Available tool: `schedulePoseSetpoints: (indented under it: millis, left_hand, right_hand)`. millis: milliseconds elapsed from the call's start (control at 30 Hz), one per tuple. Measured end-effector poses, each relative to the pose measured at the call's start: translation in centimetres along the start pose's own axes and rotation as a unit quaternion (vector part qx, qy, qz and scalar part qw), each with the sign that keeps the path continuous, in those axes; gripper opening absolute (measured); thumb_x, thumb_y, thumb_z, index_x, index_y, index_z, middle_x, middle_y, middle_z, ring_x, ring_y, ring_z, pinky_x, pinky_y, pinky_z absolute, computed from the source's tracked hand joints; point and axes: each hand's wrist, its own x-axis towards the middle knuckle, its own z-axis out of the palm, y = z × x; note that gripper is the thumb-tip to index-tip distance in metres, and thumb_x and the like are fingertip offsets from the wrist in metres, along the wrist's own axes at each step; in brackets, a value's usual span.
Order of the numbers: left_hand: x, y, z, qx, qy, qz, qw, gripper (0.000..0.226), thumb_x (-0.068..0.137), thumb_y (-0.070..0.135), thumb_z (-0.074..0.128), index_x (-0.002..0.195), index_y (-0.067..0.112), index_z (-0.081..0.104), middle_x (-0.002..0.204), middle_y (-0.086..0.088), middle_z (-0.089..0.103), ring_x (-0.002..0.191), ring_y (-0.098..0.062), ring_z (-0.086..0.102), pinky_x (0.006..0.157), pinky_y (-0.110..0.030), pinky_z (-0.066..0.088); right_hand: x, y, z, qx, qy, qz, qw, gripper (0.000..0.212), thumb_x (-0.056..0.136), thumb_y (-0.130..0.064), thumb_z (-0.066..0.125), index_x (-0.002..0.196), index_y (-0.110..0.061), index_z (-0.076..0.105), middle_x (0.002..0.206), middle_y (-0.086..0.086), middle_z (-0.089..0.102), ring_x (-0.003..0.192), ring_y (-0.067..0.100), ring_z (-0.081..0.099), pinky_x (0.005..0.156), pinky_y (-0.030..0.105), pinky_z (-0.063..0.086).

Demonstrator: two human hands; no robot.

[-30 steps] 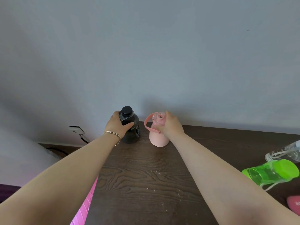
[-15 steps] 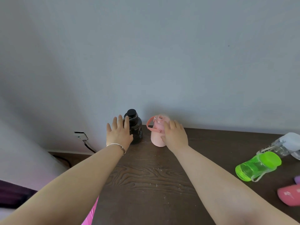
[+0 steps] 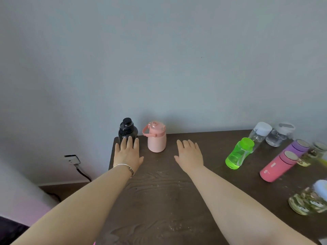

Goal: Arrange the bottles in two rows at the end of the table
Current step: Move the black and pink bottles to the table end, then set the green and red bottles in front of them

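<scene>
A black bottle (image 3: 127, 129) and a pale pink bottle (image 3: 156, 137) with a strap stand upright side by side at the far left corner of the dark wooden table (image 3: 159, 191), against the wall. My left hand (image 3: 127, 152) hovers open just in front of the black bottle, fingers spread, a bracelet on the wrist. My right hand (image 3: 190, 153) is open to the right of the pink bottle, holding nothing. Lying on the right side are a green bottle (image 3: 238, 153), two clear bottles (image 3: 260, 132) (image 3: 279, 134), a purple bottle (image 3: 297, 147) and a pink flask (image 3: 277, 165).
A yellowish jar (image 3: 308, 202) and another glass jar (image 3: 313, 154) lie near the right edge. The grey wall runs right behind the table. A wall socket with a black cable (image 3: 74, 160) sits low at the left, beyond the table's left edge.
Both hands have let go of the black and pink bottles and drawn back, fingers spread. The view has tilted down and right, bringing more bottles on the right into sight.
</scene>
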Motion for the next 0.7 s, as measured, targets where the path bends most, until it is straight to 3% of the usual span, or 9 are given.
schedulePoseSetpoints:
  millis: [367, 500, 700]
  left_hand:
    - [-2.2, 7.8, -4.6, 0.046, 0.038, 0.067, 0.996, 0.081, 0.088, 0.055, 0.051, 0.150, 0.014, 0.018, 0.158, -0.012, 0.019, 0.145, -0.030, 0.016, 0.113, -0.048, 0.022]
    - [-2.1, 14.1, -6.3, 0.039, 0.037, 0.086, 0.995, 0.080, 0.088, 0.055, 0.052, 0.148, 0.014, 0.018, 0.156, -0.011, 0.019, 0.141, -0.032, 0.022, 0.112, -0.046, 0.025]
    - [-3.5, 26.3, -5.9, 0.020, 0.005, 0.116, 0.993, 0.086, 0.089, 0.057, 0.050, 0.153, 0.015, 0.008, 0.160, -0.010, 0.012, 0.147, -0.028, 0.011, 0.117, -0.045, 0.017]
  right_hand:
    - [-5.8, 9.7, -4.3, 0.019, 0.046, 0.084, 0.995, 0.070, 0.096, -0.044, 0.054, 0.152, -0.013, 0.026, 0.147, 0.010, 0.043, 0.143, 0.032, 0.030, 0.116, 0.048, 0.024]
    - [-7.9, 15.0, -5.0, 0.032, 0.060, 0.096, 0.993, 0.069, 0.095, -0.045, 0.054, 0.151, -0.014, 0.028, 0.146, 0.009, 0.045, 0.141, 0.030, 0.033, 0.114, 0.044, 0.028]
    - [-11.7, 24.5, -5.0, 0.032, 0.053, 0.082, 0.995, 0.066, 0.095, -0.044, 0.053, 0.150, -0.014, 0.031, 0.144, 0.008, 0.046, 0.137, 0.028, 0.036, 0.113, 0.043, 0.029]
